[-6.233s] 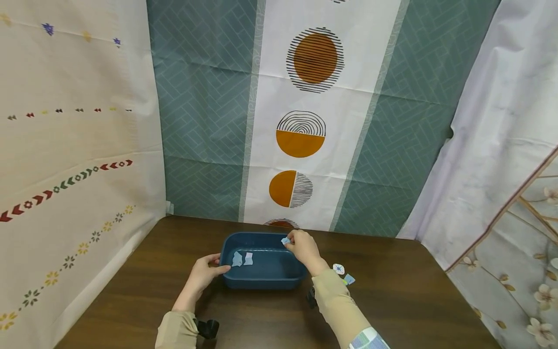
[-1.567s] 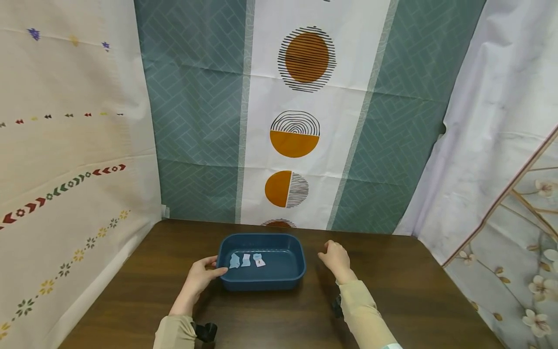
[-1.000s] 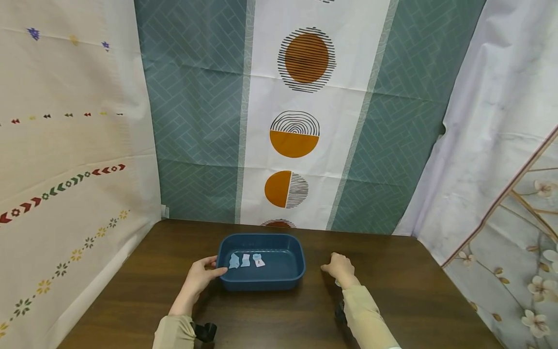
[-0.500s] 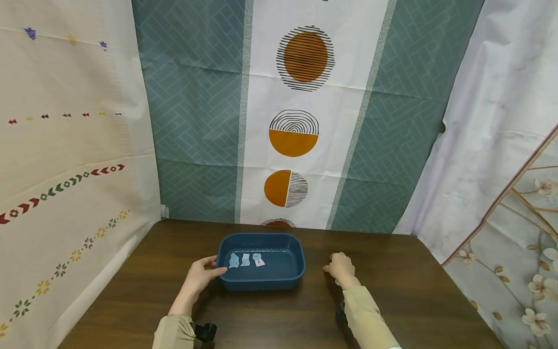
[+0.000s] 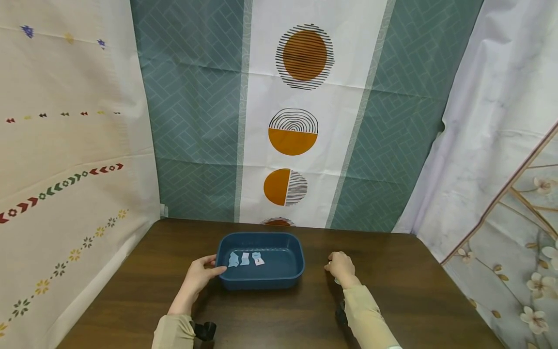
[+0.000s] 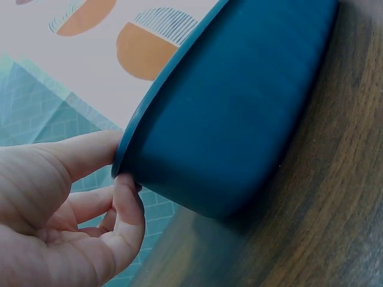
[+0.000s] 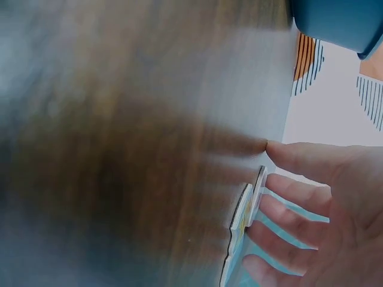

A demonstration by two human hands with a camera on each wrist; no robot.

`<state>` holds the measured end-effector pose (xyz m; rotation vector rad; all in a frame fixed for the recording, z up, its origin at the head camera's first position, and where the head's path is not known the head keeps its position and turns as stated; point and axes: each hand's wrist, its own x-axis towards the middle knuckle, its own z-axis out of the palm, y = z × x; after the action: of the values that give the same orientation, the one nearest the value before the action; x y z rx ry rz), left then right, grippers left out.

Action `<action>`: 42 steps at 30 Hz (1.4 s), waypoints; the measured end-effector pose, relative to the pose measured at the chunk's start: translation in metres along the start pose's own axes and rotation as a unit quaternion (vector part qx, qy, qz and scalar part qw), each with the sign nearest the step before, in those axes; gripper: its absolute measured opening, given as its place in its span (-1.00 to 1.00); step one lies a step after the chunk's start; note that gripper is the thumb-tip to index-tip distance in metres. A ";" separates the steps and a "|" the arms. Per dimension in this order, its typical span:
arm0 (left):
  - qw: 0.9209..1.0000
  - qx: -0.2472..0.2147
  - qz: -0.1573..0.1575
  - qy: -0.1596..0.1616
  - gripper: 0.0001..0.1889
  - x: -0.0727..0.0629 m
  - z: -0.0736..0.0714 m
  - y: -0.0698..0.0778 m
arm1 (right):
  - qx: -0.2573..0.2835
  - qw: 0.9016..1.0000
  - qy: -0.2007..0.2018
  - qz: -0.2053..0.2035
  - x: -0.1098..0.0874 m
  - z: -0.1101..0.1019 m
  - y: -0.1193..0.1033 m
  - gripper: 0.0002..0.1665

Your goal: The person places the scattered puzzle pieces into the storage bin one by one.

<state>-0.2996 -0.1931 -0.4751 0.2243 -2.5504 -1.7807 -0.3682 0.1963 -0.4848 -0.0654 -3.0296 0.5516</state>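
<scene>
My left hand pinches the left end of a dark blue plastic bin. In the left wrist view its thumb lies on the bin's rim, with curled fingers beneath. Inside the bin lie a light blue irregular flat piece, a blue-and-white one and another with a red mark. My right hand is low at the table, right of the bin. The right wrist view shows its thumb tip at the tabletop, apart from the fingers, whose tips are right at two thin flat pieces.
The brown wooden table stands against a patterned cloth backdrop. Fabric hangs on both sides, a white curtain at the right. A black wrist camera sits by the left sleeve.
Earlier my right hand held a light blue piece over the bin, which then held two pieces. It has since moved right and down to the table. My left hand stays on the bin.
</scene>
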 end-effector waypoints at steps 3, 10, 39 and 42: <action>1.000 -0.001 0.001 0.000 -0.41 0.000 0.000 0.000 | 0.002 1.000 0.004 -0.011 -0.001 -0.001 0.000 -0.65; 1.000 0.003 -0.003 -0.001 -0.42 0.000 0.000 0.002 | -0.022 0.998 0.029 -0.058 -0.003 -0.004 -0.001 -0.73; 1.000 -0.009 0.010 0.001 -0.43 0.001 0.000 0.000 | 0.028 0.997 0.038 -0.063 0.001 -0.021 -0.019 -0.65; 1.000 -0.009 0.011 0.000 -0.42 0.001 -0.001 0.001 | 0.038 0.996 0.051 -0.065 0.002 -0.023 -0.021 -0.61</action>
<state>-0.3004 -0.1940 -0.4743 0.1969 -2.5252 -1.7951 -0.3698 0.1851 -0.4558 0.1036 -2.8855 0.6312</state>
